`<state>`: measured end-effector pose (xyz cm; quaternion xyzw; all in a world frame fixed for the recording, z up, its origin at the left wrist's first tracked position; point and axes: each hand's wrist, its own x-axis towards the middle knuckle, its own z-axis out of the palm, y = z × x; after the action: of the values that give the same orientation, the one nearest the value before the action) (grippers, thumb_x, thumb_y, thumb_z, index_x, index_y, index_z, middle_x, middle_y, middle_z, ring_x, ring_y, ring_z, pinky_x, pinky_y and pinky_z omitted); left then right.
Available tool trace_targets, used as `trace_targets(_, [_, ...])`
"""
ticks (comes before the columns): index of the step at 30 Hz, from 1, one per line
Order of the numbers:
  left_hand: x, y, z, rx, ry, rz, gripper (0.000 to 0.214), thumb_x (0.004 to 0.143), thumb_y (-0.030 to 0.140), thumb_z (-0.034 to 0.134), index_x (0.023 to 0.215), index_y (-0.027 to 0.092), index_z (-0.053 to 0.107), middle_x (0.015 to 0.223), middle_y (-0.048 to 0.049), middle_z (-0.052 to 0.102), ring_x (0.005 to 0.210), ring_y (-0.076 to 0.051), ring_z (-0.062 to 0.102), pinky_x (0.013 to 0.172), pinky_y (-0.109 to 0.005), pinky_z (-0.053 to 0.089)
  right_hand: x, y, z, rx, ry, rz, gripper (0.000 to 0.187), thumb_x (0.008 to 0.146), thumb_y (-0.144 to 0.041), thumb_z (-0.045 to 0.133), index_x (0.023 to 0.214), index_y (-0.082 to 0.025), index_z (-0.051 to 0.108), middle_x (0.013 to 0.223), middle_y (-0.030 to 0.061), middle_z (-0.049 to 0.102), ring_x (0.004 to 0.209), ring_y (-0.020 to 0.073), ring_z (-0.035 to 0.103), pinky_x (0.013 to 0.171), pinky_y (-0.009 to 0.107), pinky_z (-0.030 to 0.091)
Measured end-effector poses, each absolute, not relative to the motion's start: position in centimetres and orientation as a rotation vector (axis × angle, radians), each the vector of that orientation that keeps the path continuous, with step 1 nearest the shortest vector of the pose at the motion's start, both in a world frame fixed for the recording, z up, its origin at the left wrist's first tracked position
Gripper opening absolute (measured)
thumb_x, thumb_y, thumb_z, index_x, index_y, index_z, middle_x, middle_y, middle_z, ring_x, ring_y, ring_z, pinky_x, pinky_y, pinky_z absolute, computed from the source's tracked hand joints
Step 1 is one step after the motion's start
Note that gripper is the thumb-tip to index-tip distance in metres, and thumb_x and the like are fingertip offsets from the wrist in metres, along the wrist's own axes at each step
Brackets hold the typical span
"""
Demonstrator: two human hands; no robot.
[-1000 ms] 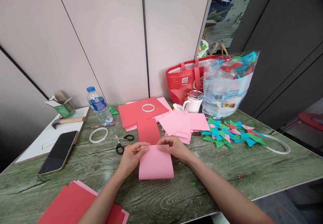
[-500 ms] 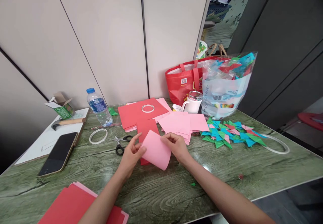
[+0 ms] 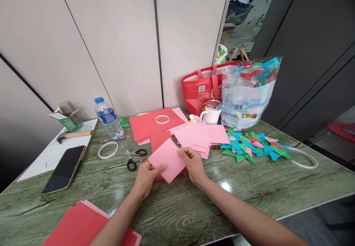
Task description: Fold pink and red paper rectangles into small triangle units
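Note:
Between my two hands is a pink square of paper (image 3: 167, 160), tilted cornerwise. My left hand (image 3: 146, 177) pinches its lower left side, thumb on top and the other fingers mostly hidden underneath. At the right corner, the thumb and forefinger of my right hand (image 3: 194, 164) are closed on the same sheet. Red paper (image 3: 159, 139) lies on the table beneath it, partly covered. Just beyond to the right, several pink sheets (image 3: 194, 135) are spread in a loose pile. Black-handled scissors (image 3: 133, 158) rest open to the left of my left hand.
Tape rolls (image 3: 108, 150), a water bottle (image 3: 107, 118), a phone (image 3: 65, 168) and a hammer-like tool (image 3: 74, 135) are on the left. Red sheets (image 3: 74, 223) lie in front. A white mug (image 3: 212, 113), a plastic bag (image 3: 244, 101) and folded paper pieces (image 3: 249, 146) occupy the right.
The pink paper has turned flatter, and its curled lower edge has straightened. My left hand has shifted lower, with its thumb now across the sheet.

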<state>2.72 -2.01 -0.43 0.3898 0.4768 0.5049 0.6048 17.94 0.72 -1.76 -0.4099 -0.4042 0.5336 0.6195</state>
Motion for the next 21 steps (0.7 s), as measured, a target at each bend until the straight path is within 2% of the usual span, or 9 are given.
trace_targets(8, [2.57, -1.80, -0.81, 0.875, 1.156, 1.190, 0.035, 0.050, 0.028, 0.079, 0.077, 0.008, 0.068, 0.071, -0.0084, 0.072, 0.061, -0.020, 0.065, 0.057, -0.030, 0.054, 17.93, 0.79, -1.77, -0.928, -0.889, 1.242, 0.021, 0.063, -0.036, 0.068, 0.065, -0.016, 0.062, 0.062, -0.0008, 0.059, 0.057, 0.0116, 0.046, 0.054, 0.024, 0.035])
trace_targets(15, [2.26, -1.63, -0.90, 0.923, 1.095, 1.159, 0.040, 0.053, 0.026, 0.077, 0.088, 0.009, 0.067, 0.077, -0.0088, 0.072, 0.065, -0.021, 0.066, 0.062, -0.032, 0.054, 18.22, 1.00, -1.58, -0.937, -0.837, 1.231, 0.020, 0.061, -0.036, 0.070, 0.064, -0.017, 0.064, 0.063, -0.0006, 0.062, 0.059, 0.0124, 0.047, 0.056, 0.024, 0.035])
trace_targets(21, [2.29, -1.70, -0.66, 0.964, 1.130, 1.159, 0.039, 0.054, 0.029, 0.076, 0.086, 0.009, 0.066, 0.076, -0.0083, 0.072, 0.065, -0.021, 0.066, 0.064, -0.032, 0.054, 18.20, 1.05, -1.71, -0.919, -0.827, 1.243, 0.021, 0.061, -0.036, 0.070, 0.066, -0.017, 0.064, 0.063, -0.0006, 0.062, 0.058, 0.0119, 0.047, 0.055, 0.024, 0.035])
